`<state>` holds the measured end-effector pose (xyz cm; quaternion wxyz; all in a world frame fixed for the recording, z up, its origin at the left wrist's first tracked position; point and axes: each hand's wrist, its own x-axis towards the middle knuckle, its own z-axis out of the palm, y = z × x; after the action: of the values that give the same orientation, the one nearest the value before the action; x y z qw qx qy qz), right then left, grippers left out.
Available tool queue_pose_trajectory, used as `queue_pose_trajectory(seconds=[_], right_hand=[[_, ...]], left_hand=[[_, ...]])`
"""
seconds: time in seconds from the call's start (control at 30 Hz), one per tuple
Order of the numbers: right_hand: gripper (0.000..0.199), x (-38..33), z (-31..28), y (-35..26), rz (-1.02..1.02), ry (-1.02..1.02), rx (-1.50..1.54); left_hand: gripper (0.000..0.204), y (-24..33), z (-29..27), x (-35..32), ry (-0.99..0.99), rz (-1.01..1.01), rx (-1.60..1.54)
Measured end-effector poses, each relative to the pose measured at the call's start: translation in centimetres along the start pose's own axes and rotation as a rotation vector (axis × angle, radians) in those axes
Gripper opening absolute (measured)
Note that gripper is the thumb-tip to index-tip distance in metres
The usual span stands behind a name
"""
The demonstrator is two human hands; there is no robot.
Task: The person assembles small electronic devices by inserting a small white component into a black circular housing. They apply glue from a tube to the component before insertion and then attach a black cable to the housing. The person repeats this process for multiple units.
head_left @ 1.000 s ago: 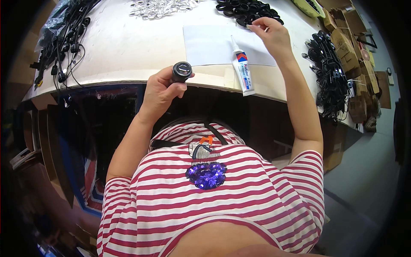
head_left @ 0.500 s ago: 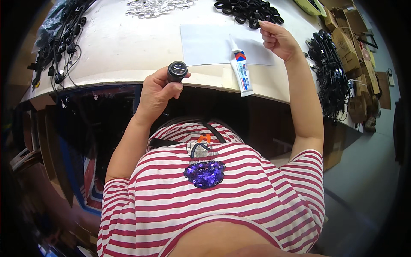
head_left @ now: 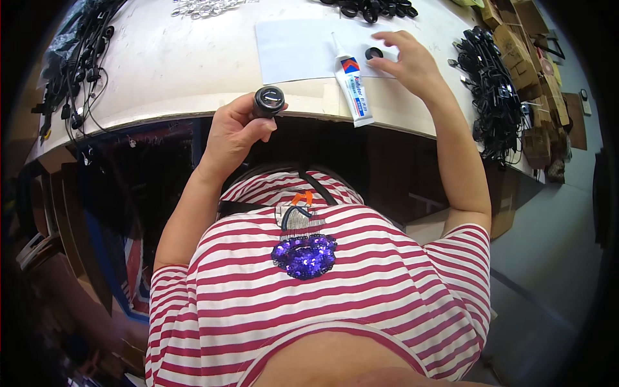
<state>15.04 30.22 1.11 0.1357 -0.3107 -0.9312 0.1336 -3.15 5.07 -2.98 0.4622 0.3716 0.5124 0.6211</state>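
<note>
Upright in the fingers of my left hand (head_left: 233, 134) is a short black cylinder with a glass lens (head_left: 269, 99) facing up at its top. The hand is closed round it in front of the table edge. My right hand (head_left: 409, 61) is over the right part of a white paper sheet (head_left: 290, 51), thumb and fingers apart. A small black ring (head_left: 373, 53) lies on the sheet beside the thumb tip; whether the thumb touches it I cannot tell. A white, blue and red squeeze tube (head_left: 354, 90) with a pointed nozzle lies between my hands, partly on the paper.
A pile of black rings (head_left: 374, 9) and a spread of clear lens-like discs (head_left: 206, 6) are at the far edge. Bundled black cables lie at the left (head_left: 77, 71) and right (head_left: 487, 97). Cardboard boxes (head_left: 516, 64) stand beyond the right bundle.
My right hand has come nearer from the black ring pile and its fingers have parted; a single ring now lies on the paper. The left hand still holds the cylinder, tilted slightly differently.
</note>
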Motion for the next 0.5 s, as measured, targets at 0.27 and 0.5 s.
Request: queue_pose_trajectory(seconds=[0.27,0.5], right_hand=[[0.032,-0.7,-2.7,-4.5,-0.077,-0.044,0.42],[0.031,-3.8,-2.3,-11.5,-0.384,-0.2,0.56]], left_hand=[[0.026,0.1,0.9,-0.3,-0.052,-0.036,0.051],[0.022,0.0,1.3,-0.5,-0.16,-0.043,0.09]])
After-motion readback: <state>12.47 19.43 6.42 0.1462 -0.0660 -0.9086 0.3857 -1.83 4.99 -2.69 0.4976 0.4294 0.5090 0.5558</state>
